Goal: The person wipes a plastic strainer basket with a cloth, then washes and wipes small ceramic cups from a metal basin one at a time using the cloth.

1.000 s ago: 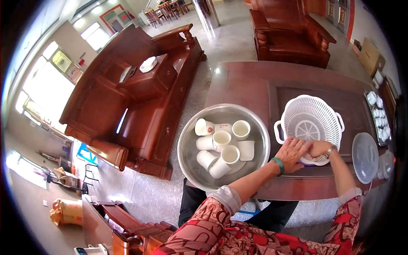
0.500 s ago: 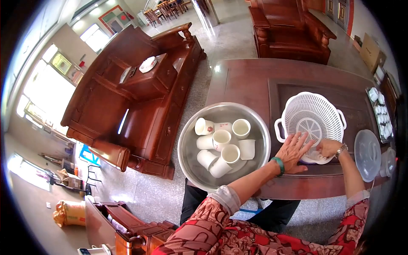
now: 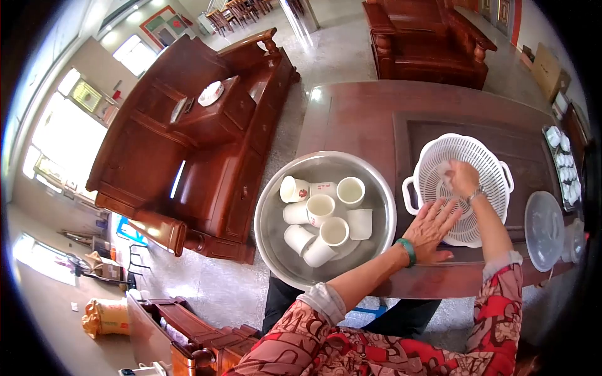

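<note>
Head view: one white slotted basket [image 3: 463,149], two-handled, is standing on the table's right half, on a recessed dark panel. Right hand [image 3: 464,179], metal band at wrist, is reaching over the basket's interior, its fingers closing on a pale item [image 3: 444,173] too blurred to identify. Left hand [image 3: 430,229], green bangle at wrist, is lying palm down across the near-left rim, fingers spreading apart and gripping nothing. Beside the basket, to the left, a round metal basin [image 3: 266,249] is holding several white cups [image 3: 320,207], some standing, some lying tilted. Table [image 3: 351,116]: reddish-brown wood, glossing under the light. Along its right side, a translucent lid [image 3: 544,232] is lying near a dark tray [image 3: 570,207] that is bearing small white cups. Beyond the far edge, a carved wooden armchair [image 3: 429,53] is facing the table; to the left, a matching sofa [image 3: 141,147] is carrying a white dish [image 3: 211,93] on its middle console. Speckled grey floor [image 3: 210,288] is reflecting daylight; bright windows [image 3: 70,135] are lining the left wall, and a yellowish sack [image 3: 108,316] is resting below.
</note>
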